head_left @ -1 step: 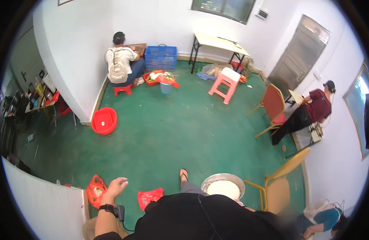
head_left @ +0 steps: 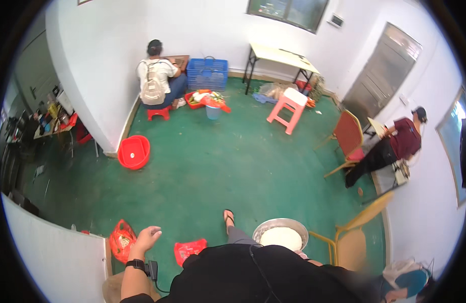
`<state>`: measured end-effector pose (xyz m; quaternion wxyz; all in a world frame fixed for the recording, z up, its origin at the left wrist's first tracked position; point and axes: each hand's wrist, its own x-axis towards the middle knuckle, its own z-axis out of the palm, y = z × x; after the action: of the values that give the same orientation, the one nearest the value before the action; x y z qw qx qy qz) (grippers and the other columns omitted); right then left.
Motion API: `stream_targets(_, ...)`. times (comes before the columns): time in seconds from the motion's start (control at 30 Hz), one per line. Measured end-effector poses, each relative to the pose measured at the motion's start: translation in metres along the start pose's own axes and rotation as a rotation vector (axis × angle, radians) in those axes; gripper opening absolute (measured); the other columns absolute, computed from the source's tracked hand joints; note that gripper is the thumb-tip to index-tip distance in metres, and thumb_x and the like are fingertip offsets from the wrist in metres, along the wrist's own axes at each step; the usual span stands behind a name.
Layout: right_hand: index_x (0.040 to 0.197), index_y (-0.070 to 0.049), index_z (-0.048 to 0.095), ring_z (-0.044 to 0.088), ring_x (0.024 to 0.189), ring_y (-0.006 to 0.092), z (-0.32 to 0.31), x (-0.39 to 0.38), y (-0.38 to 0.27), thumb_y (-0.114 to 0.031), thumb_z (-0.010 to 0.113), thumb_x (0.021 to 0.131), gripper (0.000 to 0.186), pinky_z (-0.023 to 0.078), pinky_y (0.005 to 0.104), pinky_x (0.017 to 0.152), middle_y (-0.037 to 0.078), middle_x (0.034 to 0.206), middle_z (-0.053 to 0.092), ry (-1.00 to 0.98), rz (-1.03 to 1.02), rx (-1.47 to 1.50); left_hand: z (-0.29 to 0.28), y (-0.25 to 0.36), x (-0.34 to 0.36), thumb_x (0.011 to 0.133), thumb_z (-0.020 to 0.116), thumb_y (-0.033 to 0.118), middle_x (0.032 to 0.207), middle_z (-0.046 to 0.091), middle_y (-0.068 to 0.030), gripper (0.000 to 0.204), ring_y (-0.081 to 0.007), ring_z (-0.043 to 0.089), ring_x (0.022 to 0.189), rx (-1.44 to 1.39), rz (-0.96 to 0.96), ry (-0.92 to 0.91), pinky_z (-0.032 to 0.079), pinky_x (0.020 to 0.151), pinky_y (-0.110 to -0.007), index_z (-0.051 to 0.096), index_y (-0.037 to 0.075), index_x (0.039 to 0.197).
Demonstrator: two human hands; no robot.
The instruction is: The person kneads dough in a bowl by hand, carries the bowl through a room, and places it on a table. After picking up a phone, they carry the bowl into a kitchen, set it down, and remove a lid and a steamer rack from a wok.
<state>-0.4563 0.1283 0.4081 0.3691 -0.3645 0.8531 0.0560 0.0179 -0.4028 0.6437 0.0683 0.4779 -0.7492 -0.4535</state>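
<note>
My left hand point(head_left: 149, 236) hangs in the air at the lower left, fingers loosely bent apart, holding nothing. A dark watch band and a small black device are strapped at that wrist. Nearest to it is a red plastic bag point(head_left: 123, 241) with pale contents on the floor. A flatter red bag point(head_left: 190, 250) lies to its right. My right forearm point(head_left: 314, 262) shows only in part past my black shirt, close to a wide metal basin point(head_left: 258, 228) holding a smooth white mass point(head_left: 281, 238). My right hand's fingers are hidden at the basin's near rim.
A yellow-framed chair point(head_left: 352, 247) stands right of the basin. A person point(head_left: 154, 83) sits by a blue crate point(head_left: 207, 74); another point(head_left: 402, 139) stands at right, and part of a third shows lower right. A red basin point(head_left: 134, 152) and a pink stool point(head_left: 288, 108) are farther off.
The room has shifted slightly in view, its far part a little to the right. My left hand is almost where it was, slightly lower. The person at lower right has shifted a little.
</note>
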Motion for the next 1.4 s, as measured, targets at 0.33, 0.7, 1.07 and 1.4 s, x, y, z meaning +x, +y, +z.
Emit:
stream_targets(0.33, 0.090, -0.011, 0.070, 0.066, 0.082, 0.0248, -0.152, 0.251, -0.036, -0.022, 0.070, 0.069, 0.023, 0.051, 0.0365, 0.071, 0.015, 0.085, 0.067, -0.188, -0.238, -0.098, 0.013, -0.207, -0.192, 0.080, 0.052, 0.026, 0.096, 0.067, -0.0123, 0.025, -0.0279, 0.063, 0.095, 0.994, -0.663, -0.359, 0.049, 0.082, -0.040, 0.071, 0.011, 0.087)
stream_targets(0.7, 0.096, 0.004, 0.058, 0.066, 0.080, 0.0314, -0.350, 0.307, -0.330, -0.006, 0.054, 0.076, 0.022, 0.056, 0.0444, 0.065, 0.021, 0.092, 0.064, -0.236, 0.087, 0.952, 0.063, -0.032, -0.085, 0.084, 0.057, 0.034, 0.103, 0.065, -0.0155, 0.036, -0.0296, 0.060, 0.099, -0.027, -0.689, 0.231, 0.047, 0.087, -0.038, 0.064, 0.006, 0.106)
stream_targets(1.07, 0.096, 0.003, 0.059, 0.066, 0.065, 0.0287, -0.357, 0.229, -0.673, -0.004, 0.061, 0.068, 0.029, 0.058, 0.0422, 0.060, 0.016, 0.082, 0.065, -0.436, -0.847, 0.317, -0.091, -0.063, -0.031, 0.084, 0.060, 0.029, 0.109, 0.062, -0.0159, 0.034, -0.0301, 0.056, 0.107, -0.268, -0.478, 0.848, 0.042, 0.095, -0.038, 0.063, 0.004, 0.108)
stream_targets(1.4, 0.093, 0.000, 0.063, 0.064, 0.065, 0.0222, -0.295, 0.120, -0.900, -0.007, 0.065, 0.064, 0.029, 0.056, 0.0343, 0.058, 0.010, 0.079, 0.064, -0.791, -0.637, 0.161, -0.316, -0.136, 0.069, 0.092, 0.030, 0.055, 0.124, 0.051, -0.0240, 0.066, -0.0364, 0.046, 0.119, 0.007, -0.506, 0.729, 0.037, 0.099, -0.041, 0.056, 0.001, 0.117)
